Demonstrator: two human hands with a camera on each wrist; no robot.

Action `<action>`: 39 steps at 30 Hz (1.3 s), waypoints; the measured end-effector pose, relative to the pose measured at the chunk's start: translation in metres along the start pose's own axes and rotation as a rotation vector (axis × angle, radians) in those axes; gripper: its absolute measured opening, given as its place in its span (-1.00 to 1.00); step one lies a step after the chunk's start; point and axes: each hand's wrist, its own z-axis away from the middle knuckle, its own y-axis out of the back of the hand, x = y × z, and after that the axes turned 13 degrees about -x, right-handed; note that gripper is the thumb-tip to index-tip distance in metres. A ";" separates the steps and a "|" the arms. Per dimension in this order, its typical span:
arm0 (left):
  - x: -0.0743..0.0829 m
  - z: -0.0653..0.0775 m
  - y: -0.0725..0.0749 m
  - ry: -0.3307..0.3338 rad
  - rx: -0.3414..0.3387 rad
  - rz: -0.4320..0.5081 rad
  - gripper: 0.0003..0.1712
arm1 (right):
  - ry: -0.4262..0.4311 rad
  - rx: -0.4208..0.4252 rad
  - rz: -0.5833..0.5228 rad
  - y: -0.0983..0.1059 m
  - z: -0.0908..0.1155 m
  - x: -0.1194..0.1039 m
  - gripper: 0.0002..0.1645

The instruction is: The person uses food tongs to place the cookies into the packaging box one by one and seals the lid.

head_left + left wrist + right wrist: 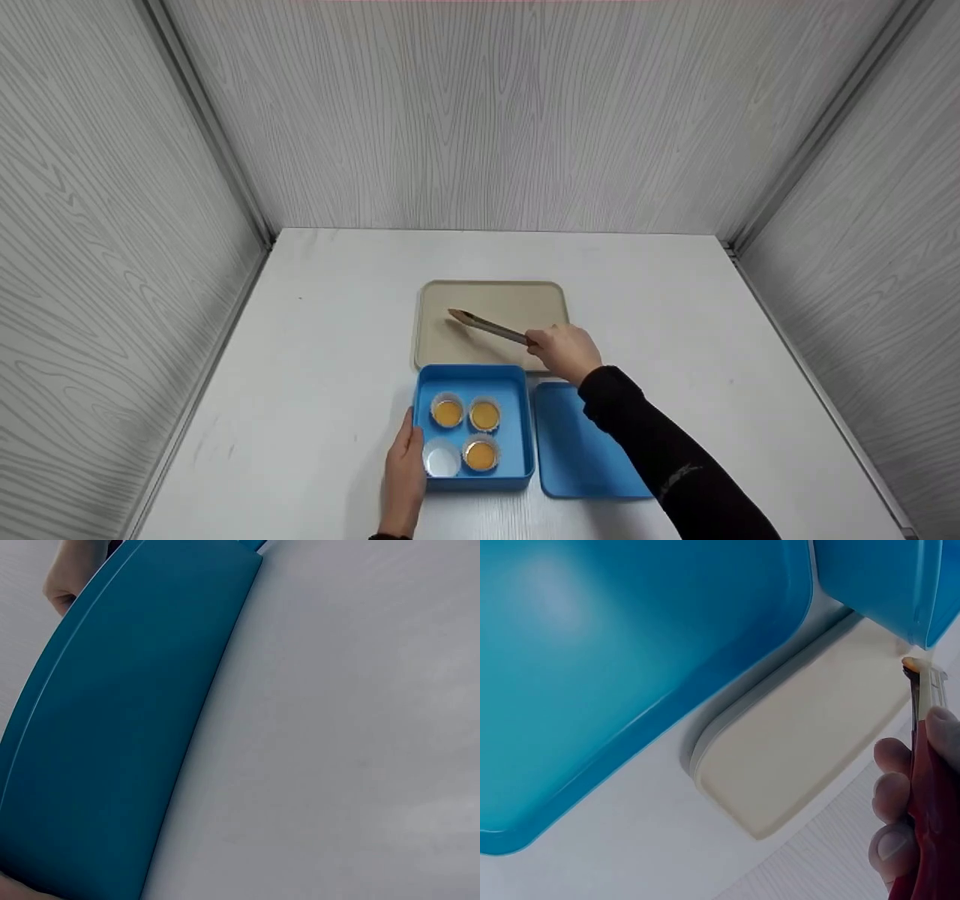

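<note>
My right hand (562, 351) grips a pair of tongs (491, 326), whose red handles (930, 817) show in the right wrist view. The tongs slant over the beige tray (517, 300), and a small orange-brown piece (910, 664) shows at their tips. My left hand (405, 472) rests along the left outer wall of a blue box (510, 390), its fingers fairly straight. Inside the box are several pale fluted cups; three hold round yellow-orange pieces (481, 455), while the front-left cup (442, 457) has none.
A flat blue lid (581, 457) lies right of the box, partly under my right sleeve (675, 465). The beige tray sits just behind the box. Everything is on a white table (300, 390), with grey wood-grain panels (487, 112) at the back and both sides.
</note>
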 end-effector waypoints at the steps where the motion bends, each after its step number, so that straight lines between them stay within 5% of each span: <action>1: 0.000 0.000 0.000 0.001 -0.001 -0.002 -0.33 | 0.003 0.009 0.005 0.001 0.001 0.001 -0.92; 39: 0.002 0.000 -0.001 0.012 0.004 -0.006 -0.32 | 0.129 0.212 0.088 0.011 0.066 0.021 -0.78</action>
